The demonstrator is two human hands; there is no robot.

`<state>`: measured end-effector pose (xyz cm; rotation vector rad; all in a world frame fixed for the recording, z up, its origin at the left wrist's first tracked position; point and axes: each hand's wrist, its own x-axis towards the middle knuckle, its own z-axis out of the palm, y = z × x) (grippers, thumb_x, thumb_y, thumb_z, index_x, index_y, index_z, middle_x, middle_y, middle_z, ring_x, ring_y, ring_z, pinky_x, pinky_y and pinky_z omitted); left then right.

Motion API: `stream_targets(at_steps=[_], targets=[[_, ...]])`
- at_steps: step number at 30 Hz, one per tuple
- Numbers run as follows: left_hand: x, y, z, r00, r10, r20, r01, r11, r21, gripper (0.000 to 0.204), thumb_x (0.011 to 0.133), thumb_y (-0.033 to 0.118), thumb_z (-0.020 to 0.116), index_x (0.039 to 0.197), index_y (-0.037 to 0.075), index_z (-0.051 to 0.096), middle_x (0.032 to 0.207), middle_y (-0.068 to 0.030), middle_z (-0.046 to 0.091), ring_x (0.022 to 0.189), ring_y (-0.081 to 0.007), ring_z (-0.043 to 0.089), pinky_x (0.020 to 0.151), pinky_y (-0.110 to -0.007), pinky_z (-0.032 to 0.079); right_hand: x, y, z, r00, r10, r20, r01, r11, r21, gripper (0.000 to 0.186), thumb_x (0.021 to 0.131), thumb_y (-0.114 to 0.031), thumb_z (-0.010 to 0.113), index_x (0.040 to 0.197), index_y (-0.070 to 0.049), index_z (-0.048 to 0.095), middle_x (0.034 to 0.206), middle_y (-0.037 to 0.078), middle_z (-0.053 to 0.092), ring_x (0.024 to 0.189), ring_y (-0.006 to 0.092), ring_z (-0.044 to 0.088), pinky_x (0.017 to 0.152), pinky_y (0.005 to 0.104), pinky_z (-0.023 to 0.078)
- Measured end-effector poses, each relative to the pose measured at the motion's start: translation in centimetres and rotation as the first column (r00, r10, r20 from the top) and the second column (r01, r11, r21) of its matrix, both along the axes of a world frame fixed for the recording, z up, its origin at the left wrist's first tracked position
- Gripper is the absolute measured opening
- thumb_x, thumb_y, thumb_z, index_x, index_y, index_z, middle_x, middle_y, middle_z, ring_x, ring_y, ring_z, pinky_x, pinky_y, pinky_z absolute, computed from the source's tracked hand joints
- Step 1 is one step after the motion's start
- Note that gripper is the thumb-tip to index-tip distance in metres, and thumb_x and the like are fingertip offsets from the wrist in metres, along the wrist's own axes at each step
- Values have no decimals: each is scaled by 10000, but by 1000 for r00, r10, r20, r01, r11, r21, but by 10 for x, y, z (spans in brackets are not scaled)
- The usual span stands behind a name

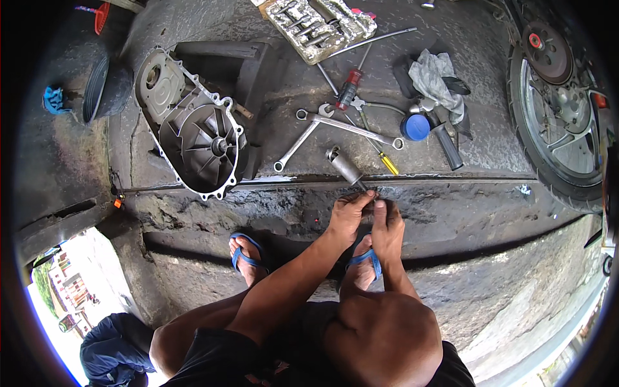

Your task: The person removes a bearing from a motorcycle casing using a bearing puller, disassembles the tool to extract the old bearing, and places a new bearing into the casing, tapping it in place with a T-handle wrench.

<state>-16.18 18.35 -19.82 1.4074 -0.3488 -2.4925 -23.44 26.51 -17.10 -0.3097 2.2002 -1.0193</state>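
Note:
Both my hands grip the rod end of a silver metal cylinder part (345,165), which points up and away from me. My left hand (350,211) pinches the rod from the left; my right hand (388,227) closes round its lower end, thumb upward. Just beyond the cylinder lie crossed combination wrenches (348,129), a yellow-handled screwdriver (389,164), a red-and-grey screwdriver (350,87), a blue round lid (415,128) and a black-handled tool (449,146).
An engine casing (177,124) lies at the left, near a black tub (105,87). A tray of tools (316,29) is at the top. Crumpled rags (434,76) lie right of centre. A wheel (554,122) stands at the right. My sandalled feet rest below the ledge (464,181).

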Motion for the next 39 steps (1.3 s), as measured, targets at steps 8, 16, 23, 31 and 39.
stream_targets(at_steps=[8,16,23,31,39], targets=[[-1,2,-3,1000,-3,-29,2,999,-43,157,906,172,710,989,38,705,955,-63,715,866,-164,672,785,-316,540,-1,0,4,996,40,-80,-44,998,-53,462,1026,-385,470,1083,41,640,819,269,676,786,425,686,690,462,508],[-1,1,-2,1000,4,-9,-5,997,-75,157,891,171,733,976,41,712,945,-55,709,869,-155,661,793,-314,532,-2,-4,3,993,44,-114,-49,998,-41,387,1005,-335,532,998,40,629,830,275,675,799,433,688,677,467,504],[0,-6,1,990,-107,96,129,958,-258,240,897,248,733,903,7,732,833,-40,713,753,-110,641,708,-270,498,-3,-11,13,983,59,-174,-63,998,-19,408,1021,-317,501,894,45,641,729,229,673,686,377,688,615,445,494],[2,-9,-10,902,-226,368,362,861,-358,283,915,306,691,864,29,722,796,-29,697,725,-113,621,682,-274,485,-12,1,-14,996,-32,84,39,996,-86,502,1043,-406,465,720,-34,564,576,4,497,512,107,436,475,298,327],[5,-30,-20,882,143,449,89,885,-457,341,886,387,701,793,61,665,738,-39,668,547,-96,542,498,-271,436,-17,1,-10,936,-100,338,150,981,-124,531,1028,-463,480,701,-51,553,569,-16,485,506,75,428,463,267,326]])
